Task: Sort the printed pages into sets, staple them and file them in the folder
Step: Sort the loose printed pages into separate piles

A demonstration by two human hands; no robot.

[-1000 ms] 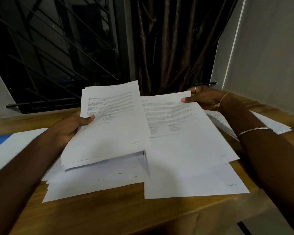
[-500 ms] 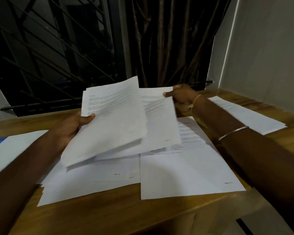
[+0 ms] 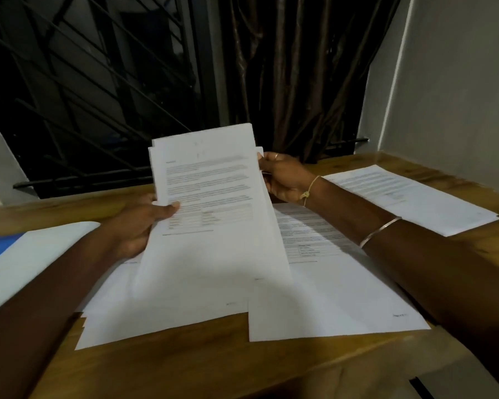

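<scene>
No text can be read. The stack of white printed paper sheets (image 3: 213, 214) in the centre of the frame carries grey lines and a small grid, all too blurred. The flat white paper sheet (image 3: 343, 298) at lower right has a tiny footer, also illegible.

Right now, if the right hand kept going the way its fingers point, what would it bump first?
The held stack of pages: the right hand points left and grips its right edge. Past that, maybe the left hand; depth is unclear.
</scene>
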